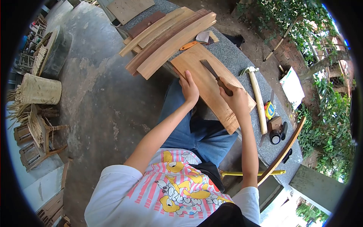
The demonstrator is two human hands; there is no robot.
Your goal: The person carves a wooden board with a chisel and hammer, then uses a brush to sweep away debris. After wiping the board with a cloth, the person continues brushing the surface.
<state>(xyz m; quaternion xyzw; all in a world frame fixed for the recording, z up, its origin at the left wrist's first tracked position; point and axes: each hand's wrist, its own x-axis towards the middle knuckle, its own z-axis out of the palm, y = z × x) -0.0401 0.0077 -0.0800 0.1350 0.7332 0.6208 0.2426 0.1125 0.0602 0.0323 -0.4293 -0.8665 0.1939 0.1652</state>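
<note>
A flat wooden board lies slanted in front of me, its far part over the stone bench and its near end above my lap. My left hand grips its left edge, fingers along the side. In my right hand is a chisel, fingers wrapped around its brown handle. The dark blade points away from me and lies low over the board's face. To the right of the board, close to my right hand, rests a claw hammer with a pale wooden handle.
Curved wooden pieces are stacked at the bench's far left, near a brush and an orange-handled tool. Rightward on the granite bench lie a tape measure, a wooden block plane and a long curved strip.
</note>
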